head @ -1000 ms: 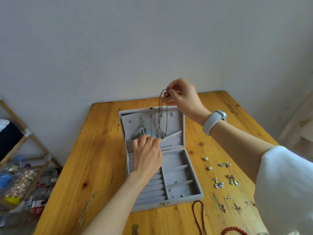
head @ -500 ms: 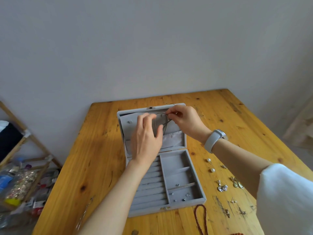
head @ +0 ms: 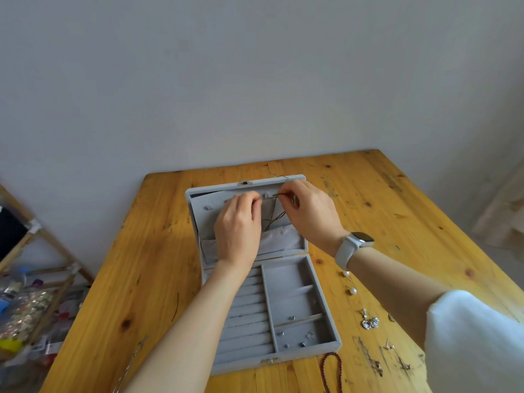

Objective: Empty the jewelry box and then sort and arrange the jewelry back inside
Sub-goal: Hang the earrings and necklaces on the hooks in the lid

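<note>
A grey jewelry box (head: 323,290) lies open on the wooden table (head: 147,251), its lid tipped back flat. My right hand (head: 310,212) pinches a thin brown cord necklace (head: 273,221) at the hooks near the lid's top edge. The cord's loops hang down into the lid's fabric pocket (head: 280,239). My left hand (head: 239,228) is over the lid's middle, its fingertips bunched up at the hooks; what they pinch is hidden. A few small studs (head: 292,333) sit in the base's lower right compartment.
Pearl earrings (head: 350,282), silver earrings (head: 368,321) and small pieces lie on the table right of the box. A dark red bead string (head: 331,370) lies at the front. A thin chain (head: 127,370) lies at the front left. A wooden rack (head: 37,259) with clutter stands left.
My right hand came down from holding the cord necklace in the air to the lid's hooks. My left hand moved up from the pocket to the hooks.
</note>
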